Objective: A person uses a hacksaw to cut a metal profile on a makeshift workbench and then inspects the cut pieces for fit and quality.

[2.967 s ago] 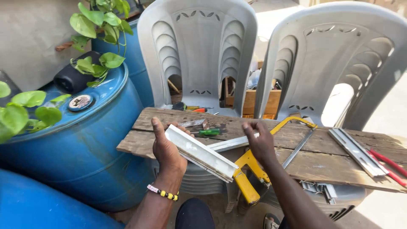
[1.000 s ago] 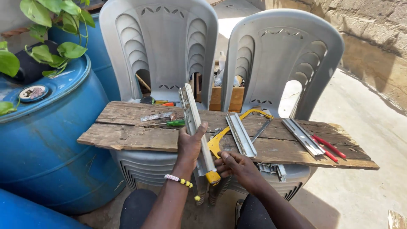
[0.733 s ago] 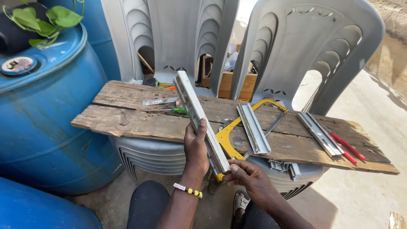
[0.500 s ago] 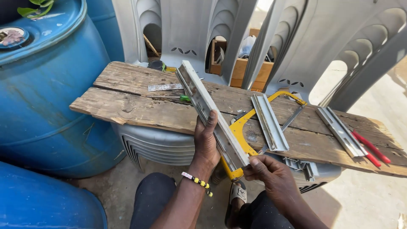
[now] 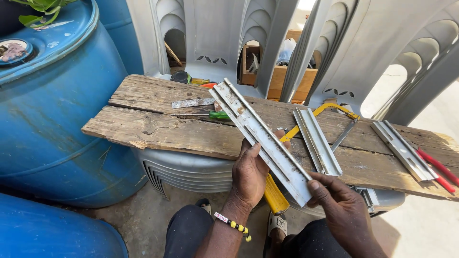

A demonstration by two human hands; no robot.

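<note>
Head view: left hand (image 5: 248, 174) fingers wrap the metal rail (image 5: 260, 138); right hand (image 5: 342, 212) fingers pinch its lower end.

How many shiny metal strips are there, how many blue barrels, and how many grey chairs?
Metal strips: 4, namely the long rail gripped by the left hand and touched by the right hand, a channel piece, an end rail and a small flat strip.
Blue barrels: 2.
Grey chairs: 2.
Total: 8.
</note>
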